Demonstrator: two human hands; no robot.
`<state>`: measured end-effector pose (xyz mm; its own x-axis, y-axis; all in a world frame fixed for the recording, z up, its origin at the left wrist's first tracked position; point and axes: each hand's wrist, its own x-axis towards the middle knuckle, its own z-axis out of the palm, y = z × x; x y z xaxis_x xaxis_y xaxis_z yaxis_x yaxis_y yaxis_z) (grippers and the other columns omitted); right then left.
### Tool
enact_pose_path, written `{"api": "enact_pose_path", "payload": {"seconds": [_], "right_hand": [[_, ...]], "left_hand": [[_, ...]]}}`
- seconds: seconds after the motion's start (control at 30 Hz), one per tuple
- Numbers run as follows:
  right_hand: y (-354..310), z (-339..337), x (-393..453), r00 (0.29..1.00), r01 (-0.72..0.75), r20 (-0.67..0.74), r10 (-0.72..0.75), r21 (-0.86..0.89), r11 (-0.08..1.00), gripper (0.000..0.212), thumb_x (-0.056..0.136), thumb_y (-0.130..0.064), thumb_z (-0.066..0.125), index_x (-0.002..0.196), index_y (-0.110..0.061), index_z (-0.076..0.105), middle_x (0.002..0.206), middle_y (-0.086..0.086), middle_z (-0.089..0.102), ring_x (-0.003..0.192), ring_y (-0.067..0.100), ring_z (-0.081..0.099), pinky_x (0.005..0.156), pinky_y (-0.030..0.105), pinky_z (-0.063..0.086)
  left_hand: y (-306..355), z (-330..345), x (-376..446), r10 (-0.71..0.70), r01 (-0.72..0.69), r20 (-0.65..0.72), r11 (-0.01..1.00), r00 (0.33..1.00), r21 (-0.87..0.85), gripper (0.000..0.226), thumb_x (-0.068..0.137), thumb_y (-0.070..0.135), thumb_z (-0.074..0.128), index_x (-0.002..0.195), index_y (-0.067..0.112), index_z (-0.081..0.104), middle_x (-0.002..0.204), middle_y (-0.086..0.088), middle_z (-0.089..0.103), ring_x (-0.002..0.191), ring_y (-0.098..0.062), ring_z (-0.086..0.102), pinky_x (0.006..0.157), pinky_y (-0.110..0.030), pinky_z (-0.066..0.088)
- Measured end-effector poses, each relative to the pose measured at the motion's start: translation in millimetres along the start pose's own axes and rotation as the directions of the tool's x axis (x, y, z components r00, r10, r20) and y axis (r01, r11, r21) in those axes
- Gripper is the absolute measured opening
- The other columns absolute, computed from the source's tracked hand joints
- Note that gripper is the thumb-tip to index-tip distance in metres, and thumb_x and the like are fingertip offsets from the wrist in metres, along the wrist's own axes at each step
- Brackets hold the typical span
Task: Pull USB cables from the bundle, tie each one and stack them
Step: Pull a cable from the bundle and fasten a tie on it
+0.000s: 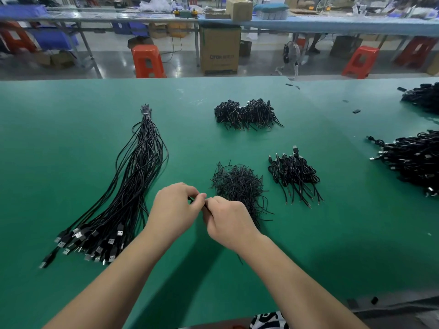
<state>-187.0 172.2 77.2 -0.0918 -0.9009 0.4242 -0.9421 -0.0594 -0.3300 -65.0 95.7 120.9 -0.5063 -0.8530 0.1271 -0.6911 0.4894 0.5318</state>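
Head view: both hands twisting a tie at counter [71, 138] centre.
Left hand [174, 210] and right hand [228, 222] each have their grip pinched on one thin black cable [191, 199]; keep the coil tight, then stack at 2 o'clock on the tied pile [294, 174].

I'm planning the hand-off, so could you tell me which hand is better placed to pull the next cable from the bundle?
Probably the left hand: the cable bundle lies right beside it, while the right hand sits farther away.

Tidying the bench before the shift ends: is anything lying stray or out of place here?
Mostly orderly. A few small black pieces lie scattered on the green table toward its far right, apart from the cable piles; too small to identify.
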Motion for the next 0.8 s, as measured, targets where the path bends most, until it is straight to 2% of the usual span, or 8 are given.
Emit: {"api": "enact_pose_path", "payload": {"seconds": [0.1, 0.27, 0.4, 0.57, 0.67, 0.73, 0.8], "right_hand": [[-0.1, 1.6, -0.6, 0.999, 0.002, -0.034, -0.004, -0.049, 0.999, 0.011, 0.087, -0.012, 0.066, 0.078, -0.005, 0.066, 0.063, 0.007, 0.059, 0.046, 0.031, 0.055, 0.041, 0.032, 0.043], [1.5, 4.1, 0.3, 0.998, 0.039, -0.037, -0.045, -0.153, 0.988, 0.014, 0.086, -0.018, 0.073, 0.075, -0.010, 0.067, 0.060, 0.001, 0.059, 0.043, 0.024, 0.054, 0.039, 0.027, 0.039], [2.9, 3.2, 0.9, 0.997, 0.074, 0.029, -0.069, -0.234, 0.970, 0.019, 0.082, -0.021, 0.075, 0.069, -0.014, 0.062, 0.057, -0.001, 0.056, 0.040, 0.021, 0.053, 0.042, 0.023, 0.030], [3.5, 1.7, 0.4, 0.993, 0.092, 0.094, -0.067, -0.295, 0.951, 0.023, 0.074, -0.024, 0.080, 0.065, -0.018, 0.059, 0.056, -0.004, 0.056, 0.039, 0.019, 0.053, 0.044, 0.023, 0.027], [7.2, 4.9, 2.9, 0.989, 0.098, 0.129, -0.066, -0.261, 0.960, 0.014, 0.091, -0.024, 0.063, 0.081, -0.014, 0.063, 0.072, 0.001, 0.063, 0.057, 0.025, 0.062, 0.050, 0.029, 0.031], [8.0, 2.0, 9.7, 0.972, 0.031, 0.232, 0.019, -0.211, 0.977, 0.022, 0.100, -0.031, 0.047, 0.096, -0.016, 0.062, 0.087, 0.002, 0.065, 0.076, 0.029, 0.065, 0.058, 0.035, 0.036], [10.2, -5.6, 16.6, 0.965, -0.072, 0.243, 0.097, -0.111, 0.991, 0.024, 0.098, -0.041, 0.049, 0.104, -0.022, 0.064, 0.094, -0.001, 0.069, 0.087, 0.026, 0.065, 0.068, 0.036, 0.046]], "left_hand": [[2.2, -3.8, 1.8, -0.022, 0.019, 0.069, 0.999, 0.997, 0.046, 0.016, 0.090, 0.028, 0.061, 0.087, 0.024, 0.076, 0.084, -0.001, 0.075, 0.083, -0.021, 0.068, 0.084, -0.033, 0.052], [1.3, -3.6, 3.8, -0.035, 0.026, 0.099, 0.995, 0.994, 0.093, 0.013, 0.093, 0.029, 0.064, 0.093, 0.026, 0.076, 0.093, 0.004, 0.075, 0.093, -0.018, 0.066, 0.094, -0.037, 0.048], [-0.3, -1.3, 5.8, -0.055, 0.039, 0.133, 0.992, 0.990, 0.122, 0.012, 0.092, 0.027, 0.062, 0.094, 0.027, 0.074, 0.097, 0.007, 0.073, 0.098, -0.017, 0.065, 0.096, -0.038, 0.046], [-3.6, -1.4, 9.9, -0.046, 0.001, 0.243, 0.984, 0.969, 0.181, 0.012, 0.091, 0.027, 0.059, 0.094, 0.026, 0.071, 0.102, 0.006, 0.071, 0.102, -0.019, 0.061, 0.094, -0.038, 0.048], [-4.6, 1.4, 9.9, -0.032, -0.024, 0.247, 0.976, 0.968, 0.218, 0.011, 0.093, 0.028, 0.054, 0.097, 0.024, 0.063, 0.100, 0.003, 0.069, 0.097, -0.022, 0.060, 0.087, -0.038, 0.050], [-4.8, 3.1, 8.2, -0.051, 0.001, 0.220, 0.975, 0.974, 0.224, 0.010, 0.095, 0.029, 0.051, 0.097, 0.023, 0.058, 0.096, 0.003, 0.067, 0.092, -0.022, 0.060, 0.080, -0.037, 0.051], [-6.6, 2.5, 8.1, -0.071, 0.035, 0.177, 0.980, 0.982, 0.197, 0.010, 0.095, 0.030, 0.052, 0.097, 0.022, 0.058, 0.092, 0.004, 0.065, 0.090, -0.022, 0.060, 0.078, -0.036, 0.050]]}}
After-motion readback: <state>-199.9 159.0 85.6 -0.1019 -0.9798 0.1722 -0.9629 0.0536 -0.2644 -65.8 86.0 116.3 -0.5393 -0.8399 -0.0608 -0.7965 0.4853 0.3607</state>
